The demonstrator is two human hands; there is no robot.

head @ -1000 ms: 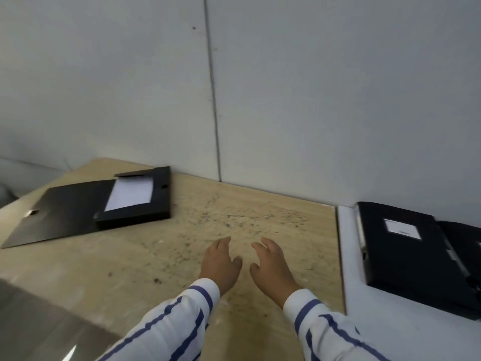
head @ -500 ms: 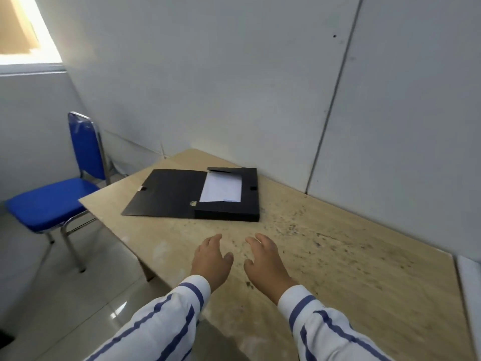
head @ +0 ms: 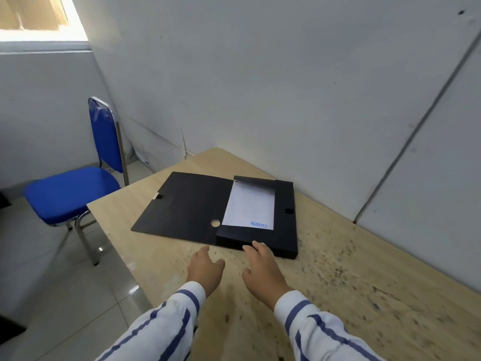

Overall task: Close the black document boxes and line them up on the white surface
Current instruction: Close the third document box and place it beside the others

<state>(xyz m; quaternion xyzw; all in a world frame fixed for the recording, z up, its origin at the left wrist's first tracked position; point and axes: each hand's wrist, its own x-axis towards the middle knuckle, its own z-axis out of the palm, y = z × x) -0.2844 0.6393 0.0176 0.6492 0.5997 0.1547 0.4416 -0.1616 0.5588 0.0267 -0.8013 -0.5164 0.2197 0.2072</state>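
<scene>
A black document box (head: pixel 283 230) lies open on the beige table (head: pixel 338 269), its lid (head: pixel 187 204) folded flat to the left. Inside the box rests a white sheet (head: pixel 250 204) with a blue stamp at its near corner. My right hand (head: pixel 263 267) is open, fingertips at the box's near edge. My left hand (head: pixel 205 267) hovers open just short of the box, holding nothing. The white surface and the other boxes are out of view.
A blue chair (head: pixel 73 188) with metal legs stands on the tiled floor left of the table. A grey wall (head: pixel 286 87) runs along the table's far side. The table's left corner (head: pixel 89 204) lies near the chair.
The view has swung left, away from the white surface and closed boxes. The open box now sits close in front, and both hands have reached forward to its near edge.
</scene>
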